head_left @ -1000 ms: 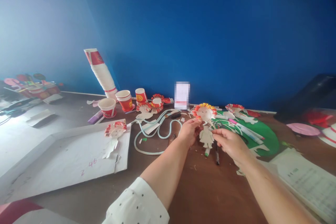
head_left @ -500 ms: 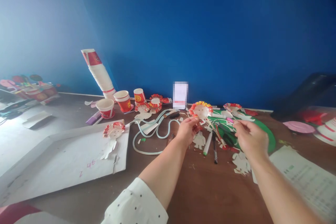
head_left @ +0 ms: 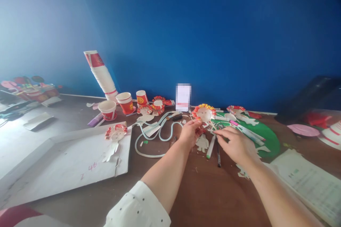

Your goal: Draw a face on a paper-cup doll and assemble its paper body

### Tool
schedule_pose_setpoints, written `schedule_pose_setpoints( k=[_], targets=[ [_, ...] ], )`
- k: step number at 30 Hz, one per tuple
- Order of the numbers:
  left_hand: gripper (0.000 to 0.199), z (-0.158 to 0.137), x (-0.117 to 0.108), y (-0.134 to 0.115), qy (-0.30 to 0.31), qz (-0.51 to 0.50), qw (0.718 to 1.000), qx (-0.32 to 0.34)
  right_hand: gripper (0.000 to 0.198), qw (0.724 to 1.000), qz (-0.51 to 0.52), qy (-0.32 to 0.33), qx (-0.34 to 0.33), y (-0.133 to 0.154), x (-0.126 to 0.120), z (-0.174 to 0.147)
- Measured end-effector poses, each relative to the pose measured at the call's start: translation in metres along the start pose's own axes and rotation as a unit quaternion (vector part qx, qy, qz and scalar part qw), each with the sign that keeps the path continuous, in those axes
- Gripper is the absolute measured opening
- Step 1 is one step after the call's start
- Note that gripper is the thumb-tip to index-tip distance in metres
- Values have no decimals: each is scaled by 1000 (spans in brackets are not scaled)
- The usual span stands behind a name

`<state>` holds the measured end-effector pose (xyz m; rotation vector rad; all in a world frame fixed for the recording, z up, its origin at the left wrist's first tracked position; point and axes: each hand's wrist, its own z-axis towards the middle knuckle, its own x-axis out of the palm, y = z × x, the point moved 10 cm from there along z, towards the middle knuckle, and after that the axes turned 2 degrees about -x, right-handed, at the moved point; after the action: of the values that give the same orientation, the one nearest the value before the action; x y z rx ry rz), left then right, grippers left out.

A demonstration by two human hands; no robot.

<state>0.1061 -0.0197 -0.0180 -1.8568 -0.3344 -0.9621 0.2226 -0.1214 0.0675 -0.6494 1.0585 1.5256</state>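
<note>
My left hand (head_left: 192, 132) pinches a paper-cup lion face (head_left: 204, 113), a pale round with dots drawn on it and a fringe of curled red and yellow strips. Just right of it, my right hand (head_left: 236, 145) has its thumb and forefinger closed near some thin pale strips (head_left: 213, 126) below the face. What lies between those fingertips is too small to make out. Under the hands are a white marker with a green tip (head_left: 211, 146), a black pen (head_left: 218, 155) and a white paper figure cutout (head_left: 202, 143).
A green disc (head_left: 271, 136) carries several markers (head_left: 250, 133). Left are a pale blue cable (head_left: 149, 155), a white box lid (head_left: 66, 163) with another lion face (head_left: 116, 133), paper cups (head_left: 107, 109) and a leaning cup stack (head_left: 102, 78). Printed sheets (head_left: 306, 181) lie right; a blue wall (head_left: 202, 35) stands behind.
My right hand has moved left and slightly down, from over the green disc to close beside the lion face, uncovering markers on the disc. My left hand has stayed nearly still.
</note>
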Motion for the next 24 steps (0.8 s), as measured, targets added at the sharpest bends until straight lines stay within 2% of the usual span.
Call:
schedule_pose_setpoints(
  k=[4, 7, 10, 14, 16, 19, 21, 24],
  targets=[
    [21, -1, -1, -1, -6, 5, 1000, 4, 37, 990, -79, 112, -30, 16, 19, -4],
    [23, -1, -2, -1, -6, 10, 1000, 7, 38, 980, -91, 172, -38, 18, 31, -8],
    [24, -2, -1, -2, -1, 7, 1000, 7, 37, 976, -79, 199, -41, 18, 37, -11],
    [23, -1, -1, -1, 2, -1, 1000, 6, 33, 979, -44, 197, -27, 18, 37, -11],
    [22, 0, -3, -1, -1, -5, 1000, 8, 31, 987, -25, 158, 19, 12, 28, -7],
    [20, 3, -4, -1, -2, -19, 1000, 9, 31, 991, -1, 20, 133, -15, -6, -1],
    [18, 4, -5, 1, -3, -24, 1000, 7, 34, 978, 13, -68, 196, -38, -32, -1],
    [15, 5, -5, 2, -1, -20, 1000, 1, 38, 951, 33, -141, 272, -81, -64, -3]
  ],
)
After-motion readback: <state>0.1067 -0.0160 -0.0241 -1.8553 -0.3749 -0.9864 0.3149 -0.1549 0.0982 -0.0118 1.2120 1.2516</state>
